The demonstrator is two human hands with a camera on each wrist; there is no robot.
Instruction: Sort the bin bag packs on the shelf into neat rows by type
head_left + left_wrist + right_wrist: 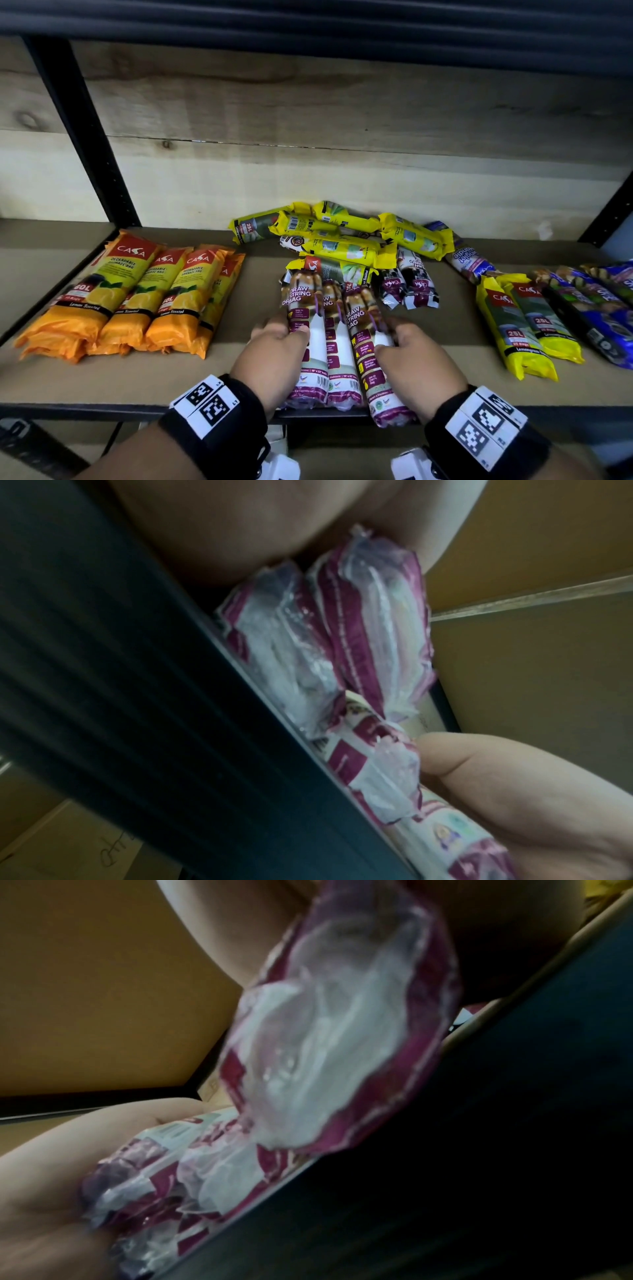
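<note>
Three purple-and-white draw string bag packs [337, 342] lie side by side at the front middle of the brown shelf [222, 373]. My left hand [284, 332] grips the leftmost pack [303, 308], thumb on top. My right hand [390, 337] grips the rightmost pack [366, 329], whose near end juts past the shelf edge. The left wrist view shows the crimped ends of two packs [369, 631] under my palm. In the right wrist view, the end of the right pack [342, 1028] fills the picture.
Orange lemon-scented packs [137, 301] form a row at the left. A loose pile of yellow packs [346, 236] sits behind, with two small purple packs [407, 287] beside it. Two yellow 25L packs [524, 318] and blue packs [596, 308] lie at the right. A black post [85, 137] stands back left.
</note>
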